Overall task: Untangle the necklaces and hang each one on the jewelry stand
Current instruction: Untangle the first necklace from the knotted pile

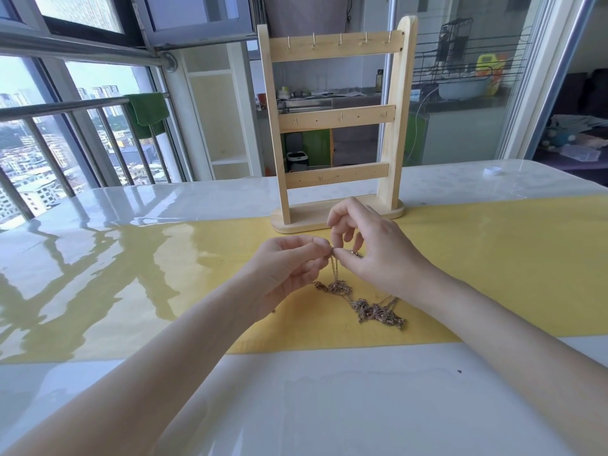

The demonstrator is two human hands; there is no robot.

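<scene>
Left hand (289, 261) pinching chain end, right hand (371, 251) pinching same spot, lifting strand clear to work knot. Tangled necklaces (371, 307) trailing on yellow surface (493, 274). Wooden jewelry stand (335, 133) behind, hooks bare.

Glossy white table (329, 390) carrying yellow mat (477, 274) across middle. Small white cap (492, 171) sitting on table's far right corner. Green towel (147, 110) hanging over balcony railing (59, 108), beyond table's far left edge.
</scene>
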